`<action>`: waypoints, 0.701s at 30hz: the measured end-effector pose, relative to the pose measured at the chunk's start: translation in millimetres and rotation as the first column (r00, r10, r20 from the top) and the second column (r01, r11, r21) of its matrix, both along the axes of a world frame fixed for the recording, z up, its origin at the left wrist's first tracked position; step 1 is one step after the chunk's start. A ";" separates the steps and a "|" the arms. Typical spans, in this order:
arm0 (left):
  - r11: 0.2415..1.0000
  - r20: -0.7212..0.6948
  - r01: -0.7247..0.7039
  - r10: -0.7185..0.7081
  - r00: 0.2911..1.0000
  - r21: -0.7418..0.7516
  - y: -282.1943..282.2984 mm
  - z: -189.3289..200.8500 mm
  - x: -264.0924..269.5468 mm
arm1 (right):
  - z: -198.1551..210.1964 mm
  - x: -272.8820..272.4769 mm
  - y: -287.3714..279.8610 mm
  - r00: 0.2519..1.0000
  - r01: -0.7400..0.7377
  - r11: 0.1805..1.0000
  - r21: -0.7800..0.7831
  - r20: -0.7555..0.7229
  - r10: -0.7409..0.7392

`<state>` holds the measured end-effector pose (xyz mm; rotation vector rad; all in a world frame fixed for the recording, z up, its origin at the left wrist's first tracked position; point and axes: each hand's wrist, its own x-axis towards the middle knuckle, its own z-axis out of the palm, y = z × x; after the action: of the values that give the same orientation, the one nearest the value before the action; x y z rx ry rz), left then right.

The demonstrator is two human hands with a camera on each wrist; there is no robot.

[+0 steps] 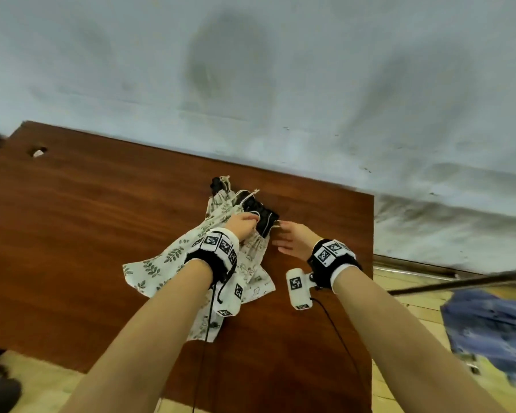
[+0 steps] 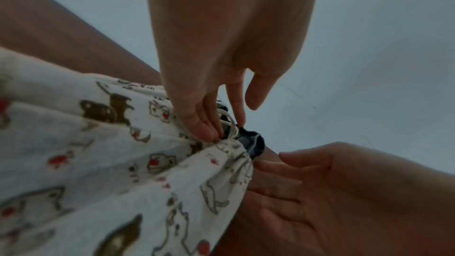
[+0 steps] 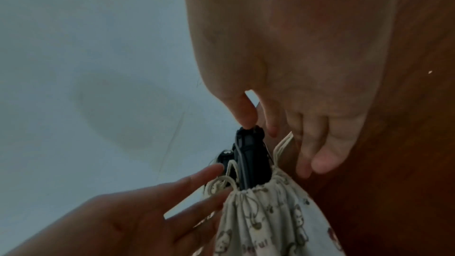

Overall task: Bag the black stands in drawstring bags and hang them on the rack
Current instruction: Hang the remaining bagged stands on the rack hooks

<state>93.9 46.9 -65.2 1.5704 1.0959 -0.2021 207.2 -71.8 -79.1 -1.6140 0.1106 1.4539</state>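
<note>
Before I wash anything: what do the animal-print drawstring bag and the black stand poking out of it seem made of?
The animal-print drawstring bag: soft matte woven cloth, probably cotton; it gathers and creases. The black stand: rigid, smooth, probably plastic; blurred.

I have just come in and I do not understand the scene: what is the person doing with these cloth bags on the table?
A person is packing a black stand into a printed drawstring bag on a wooden table. The stand sticks out of the gathered bag mouth, so it is not fully inside. The left hand pinches the cord at the mouth. The right hand is beside the stand with straight fingers and holds nothing. A second bag with a leaf pattern lies under the left wrist. Nothing is hung yet.
</note>
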 end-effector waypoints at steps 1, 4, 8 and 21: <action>0.998 0.023 -0.031 0.033 0.999 -0.053 6.6 -6.1 0.2 | -1.9 -2.4 5.2 1.000 0.008 1.000 0.017 -0.025 -0.008; 0.988 0.025 -0.060 0.064 0.998 -0.144 16.9 -10.0 1.3 | -5.3 -9.2 16.9 0.999 0.018 0.999 0.030 -0.039 -0.017; 0.984 0.099 -0.090 0.105 0.990 -0.151 26.0 -2.8 7.3 | -15.6 -12.1 24.5 0.997 0.072 0.995 0.062 0.013 -0.073; 0.981 0.283 -0.072 0.122 0.951 -0.182 26.1 69.5 33.1 | 1.0 8.1 3.3 0.966 0.116 0.992 -0.048 0.238 -0.102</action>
<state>126.9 73.0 4.3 1.3398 0.8954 0.0061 215.3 -68.4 -78.0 -1.7900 0.1074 1.1761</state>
